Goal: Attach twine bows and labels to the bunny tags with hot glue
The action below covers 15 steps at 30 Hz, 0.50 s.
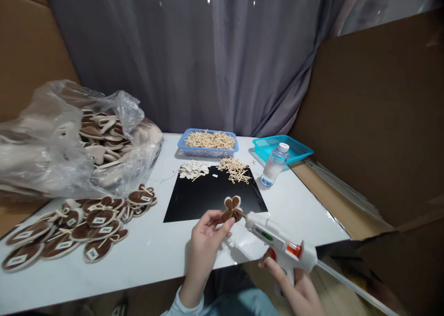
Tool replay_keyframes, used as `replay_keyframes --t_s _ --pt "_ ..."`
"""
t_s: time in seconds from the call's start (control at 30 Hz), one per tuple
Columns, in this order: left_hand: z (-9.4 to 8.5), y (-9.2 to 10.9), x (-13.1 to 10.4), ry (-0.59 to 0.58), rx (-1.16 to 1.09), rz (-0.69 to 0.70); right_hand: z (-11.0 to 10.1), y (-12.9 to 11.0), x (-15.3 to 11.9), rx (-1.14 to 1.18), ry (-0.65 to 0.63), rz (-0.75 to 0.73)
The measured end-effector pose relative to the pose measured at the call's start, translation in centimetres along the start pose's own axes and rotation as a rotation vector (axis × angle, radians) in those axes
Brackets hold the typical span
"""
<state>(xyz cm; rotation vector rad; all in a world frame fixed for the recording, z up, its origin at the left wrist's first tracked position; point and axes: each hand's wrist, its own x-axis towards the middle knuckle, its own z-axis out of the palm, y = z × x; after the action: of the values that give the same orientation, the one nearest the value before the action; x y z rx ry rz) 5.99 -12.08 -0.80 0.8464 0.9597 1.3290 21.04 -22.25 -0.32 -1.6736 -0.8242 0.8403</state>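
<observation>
L hand (207, 240) w/ brown piece (227, 214), R hand (294, 288) w/ glue gun (277, 237), at white table (145, 256)
On far L is clear plastic bag (45, 122), open, w/ many brown & cream pieces (107, 145) inside; in front of it lie labelled brown pieces (100, 220), overlapping, some w/ bow. In the mid. are white tags (194, 169) on black mat (194, 203), & behind it blue basket (208, 153) full of beige bows (210, 140). L fingers pinch the brown piece, held up by near edge of mat; loose bows (236, 169) are on far R part of mat. Nozzle of gun points to R side of piece, contact I cannot tell. Bottle (275, 166) stands upright R of mat, turquoise tray (298, 152) just behind. R fingers are wrapped round gun handle, one at red trigger (272, 253)
</observation>
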Motion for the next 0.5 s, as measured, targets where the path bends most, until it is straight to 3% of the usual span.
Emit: replay_keyframes --t_s 0.23,0.37,0.5 --pt "-0.15 -0.03 -0.04 -0.03 0.009 0.017 -0.3 -0.45 -0.23 0.018 -0.122 -0.072" --pt "-0.17 -0.1 0.14 -0.018 0.017 0.033 -0.28 -0.7 0.07 0.15 -0.201 -0.14" --pt "-0.14 0.0 0.17 -0.001 0.013 0.033 -0.17 -0.29 0.69 0.269 -0.239 -0.116"
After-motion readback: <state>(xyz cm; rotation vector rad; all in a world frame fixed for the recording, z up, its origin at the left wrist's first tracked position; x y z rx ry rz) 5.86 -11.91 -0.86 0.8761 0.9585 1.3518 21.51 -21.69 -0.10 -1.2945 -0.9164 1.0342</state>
